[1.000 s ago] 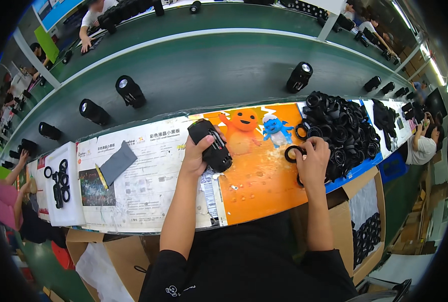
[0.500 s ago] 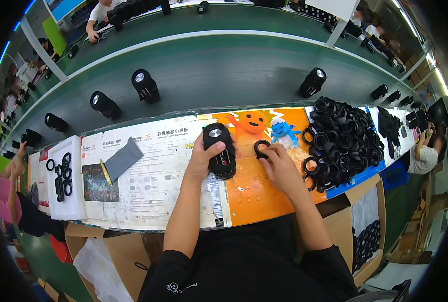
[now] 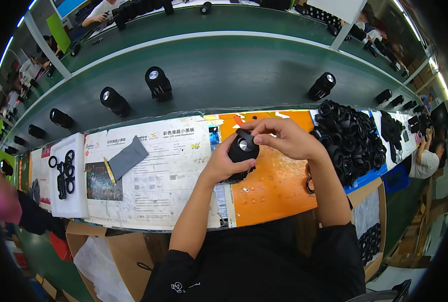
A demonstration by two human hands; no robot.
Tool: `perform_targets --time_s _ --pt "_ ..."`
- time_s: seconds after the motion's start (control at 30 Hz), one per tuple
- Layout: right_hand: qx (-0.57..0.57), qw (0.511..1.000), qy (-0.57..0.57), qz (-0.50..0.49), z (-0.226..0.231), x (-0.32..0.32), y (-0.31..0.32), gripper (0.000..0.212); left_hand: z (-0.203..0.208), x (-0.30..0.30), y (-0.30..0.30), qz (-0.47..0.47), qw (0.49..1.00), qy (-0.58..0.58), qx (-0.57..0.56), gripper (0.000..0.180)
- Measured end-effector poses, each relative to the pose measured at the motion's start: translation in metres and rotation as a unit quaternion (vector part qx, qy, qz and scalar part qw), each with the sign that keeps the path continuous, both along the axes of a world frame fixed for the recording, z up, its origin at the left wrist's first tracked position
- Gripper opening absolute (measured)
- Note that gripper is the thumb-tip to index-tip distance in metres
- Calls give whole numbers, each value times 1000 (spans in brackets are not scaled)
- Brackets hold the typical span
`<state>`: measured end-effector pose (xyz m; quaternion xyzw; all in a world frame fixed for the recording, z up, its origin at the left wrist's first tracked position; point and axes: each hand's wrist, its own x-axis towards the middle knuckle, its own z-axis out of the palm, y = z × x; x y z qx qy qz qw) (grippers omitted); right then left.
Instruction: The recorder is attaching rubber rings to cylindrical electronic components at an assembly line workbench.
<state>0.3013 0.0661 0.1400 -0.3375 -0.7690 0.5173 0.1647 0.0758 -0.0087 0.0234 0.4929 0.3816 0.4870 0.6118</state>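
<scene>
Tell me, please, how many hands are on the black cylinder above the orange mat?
2: the left hand grips the black cylinder; the right hand holds a black piece at its top. No others show.

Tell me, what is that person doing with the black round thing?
The left hand holds a black cylinder-shaped part above the orange sheet. The right hand presses a black ring at its top end. A pile of black rings lies to the right, and similar cylinders stand on the green belt.
</scene>
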Motion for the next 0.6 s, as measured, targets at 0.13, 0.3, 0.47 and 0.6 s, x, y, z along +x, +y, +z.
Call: perform_targets --time_s 0.13,0.3,0.47,0.6 --pt "90 992 -64 60 17 -1 2 14 1 1 1 -7 1000 14 -1 78" --pt "168 978 -101 74 25 -6 -3 15 -4 -2 2 -7 999 34 1 81" --pt "178 974 -104 89 29 -3 -4 16 -6 0 5 6 998 58 25 87" --pt "180 974 -114 76 34 -15 -14 13 -11 -1 4 10 998 55 3 90"
